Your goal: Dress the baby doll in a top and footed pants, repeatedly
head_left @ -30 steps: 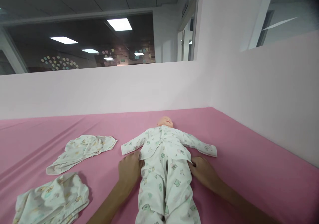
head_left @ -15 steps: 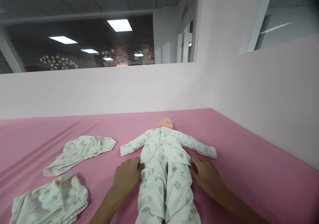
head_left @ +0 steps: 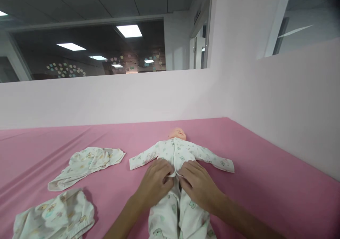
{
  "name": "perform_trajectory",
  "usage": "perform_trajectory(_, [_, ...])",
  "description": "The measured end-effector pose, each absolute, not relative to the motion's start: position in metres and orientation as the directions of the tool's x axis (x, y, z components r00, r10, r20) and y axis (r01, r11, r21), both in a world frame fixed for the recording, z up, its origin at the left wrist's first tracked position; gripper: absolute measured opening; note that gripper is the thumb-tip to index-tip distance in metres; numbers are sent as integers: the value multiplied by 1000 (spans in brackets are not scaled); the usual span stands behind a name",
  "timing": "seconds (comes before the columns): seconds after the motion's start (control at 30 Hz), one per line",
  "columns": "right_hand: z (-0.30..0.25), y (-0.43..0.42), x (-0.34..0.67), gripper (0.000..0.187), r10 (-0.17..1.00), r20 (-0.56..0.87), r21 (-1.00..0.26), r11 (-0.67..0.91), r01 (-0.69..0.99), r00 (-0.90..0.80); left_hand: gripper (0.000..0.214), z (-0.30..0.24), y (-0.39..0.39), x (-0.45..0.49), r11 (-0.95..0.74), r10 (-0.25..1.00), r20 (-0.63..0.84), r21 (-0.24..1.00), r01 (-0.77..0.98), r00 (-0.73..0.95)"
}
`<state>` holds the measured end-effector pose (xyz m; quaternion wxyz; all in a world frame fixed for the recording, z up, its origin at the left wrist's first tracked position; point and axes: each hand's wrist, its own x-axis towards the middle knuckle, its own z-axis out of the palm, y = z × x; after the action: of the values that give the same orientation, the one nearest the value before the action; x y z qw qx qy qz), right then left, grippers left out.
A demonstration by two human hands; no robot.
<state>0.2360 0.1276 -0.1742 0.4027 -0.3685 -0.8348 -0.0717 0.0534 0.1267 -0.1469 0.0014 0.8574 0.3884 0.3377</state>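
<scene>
Looks forward and down from the wearer's head, over the pink sheet (head_left: 111,193). Points lengthwise along the baby doll (head_left: 170,152), from the legs, cut by the bottom edge, up to the face. Catches the left hand (head_left: 154,182) and right hand (head_left: 198,183) within arm's reach, low in the centre. Faces the pale wall (head_left: 132,97) beyond and the interior window (head_left: 92,51) above.

White bear-print top (head_left: 183,149), sleeves outstretched, on supine doll (head_left: 177,134), matching trousers (head_left: 165,217) below
</scene>
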Motion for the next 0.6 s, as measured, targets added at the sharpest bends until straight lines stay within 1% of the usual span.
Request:
perform_trajectory(0.07, [-173,126,238,17,520,676,-68,750,658,-522,16,-148,127,53,-705,671,537,248,664,512])
perform_trajectory(0.13, [-171,126,240,18,508,630,-15,764,645,-587,16,-149,127,52,-706,676,495,224,672,545])
perform_trajectory(0.23, [-165,124,242,17,545,581,-24,753,657,-604,15,-150,125,52,-701,687,457,212,680,565])
perform_trajectory(0.3, [-161,122,243,15,573,549,-51,750,660,-609,15,-147,122,51,-702,695,443,245,669,566])
perform_trajectory(0.37, [-155,122,244,15,619,529,-122,733,669,-581,15,-139,118,50,-686,722,411,325,651,556])
perform_trajectory(0.43, [-146,127,244,12,692,519,-237,681,693,-502,14,-126,119,51,-618,786,368,448,646,497])
perform_trajectory(0.5, [-136,141,241,9,784,498,-360,576,734,-371,16,-112,125,54,-524,852,353,558,644,387])
perform_trajectory(0.6, [-124,176,228,17,899,414,-479,347,806,-142,15,-99,151,65,-434,898,381,681,589,221])
